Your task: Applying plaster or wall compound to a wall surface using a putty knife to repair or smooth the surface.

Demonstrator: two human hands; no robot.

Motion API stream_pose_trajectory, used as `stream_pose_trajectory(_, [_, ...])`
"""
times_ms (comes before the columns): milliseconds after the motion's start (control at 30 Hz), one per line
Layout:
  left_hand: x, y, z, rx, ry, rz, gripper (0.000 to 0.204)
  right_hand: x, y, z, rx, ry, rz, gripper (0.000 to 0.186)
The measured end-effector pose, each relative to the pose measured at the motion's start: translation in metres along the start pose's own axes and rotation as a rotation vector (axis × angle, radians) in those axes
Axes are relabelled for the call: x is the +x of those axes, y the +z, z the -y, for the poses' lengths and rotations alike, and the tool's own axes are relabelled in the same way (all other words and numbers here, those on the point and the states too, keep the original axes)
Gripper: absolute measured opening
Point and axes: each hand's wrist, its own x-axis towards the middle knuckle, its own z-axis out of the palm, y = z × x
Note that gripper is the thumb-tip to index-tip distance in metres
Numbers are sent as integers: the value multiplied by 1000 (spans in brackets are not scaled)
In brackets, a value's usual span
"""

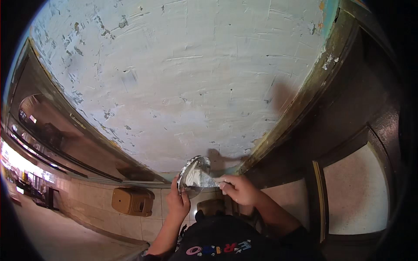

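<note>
My left hand (177, 204) grips a shiny metal bowl (204, 161) by its left side, tilting it toward the right. White paste (193, 175) coats the inside of the bowl and is smeared on its rim. In my right hand (239, 189) is a putty knife (210, 181), its blade reaching into the bowl and against the paste. The fingers of this hand are closed round the handle, which they mostly hide. Ahead stands a pale wall (183, 95) with ridges of white filler, small pits and bluish-grey bare patches, mostly along its left side.
Dark wooden trim (305, 93) borders the wall on the right, with a brown panelled door beyond. A glazed wooden frame (65, 102) runs along the left. One brown plastic stool (130, 202) stands on the tiled floor; another (211, 206) is partly hidden by my body.
</note>
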Motion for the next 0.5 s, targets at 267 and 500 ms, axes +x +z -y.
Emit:
stream_pose_trajectory(267, [1, 0, 0, 22, -25, 59, 51, 7, 2, -16, 1, 43, 14, 27])
stream_pose_trajectory(500, [3, 2, 3, 2, 23, 21, 51, 14, -6, -14, 35, -8, -56, 24])
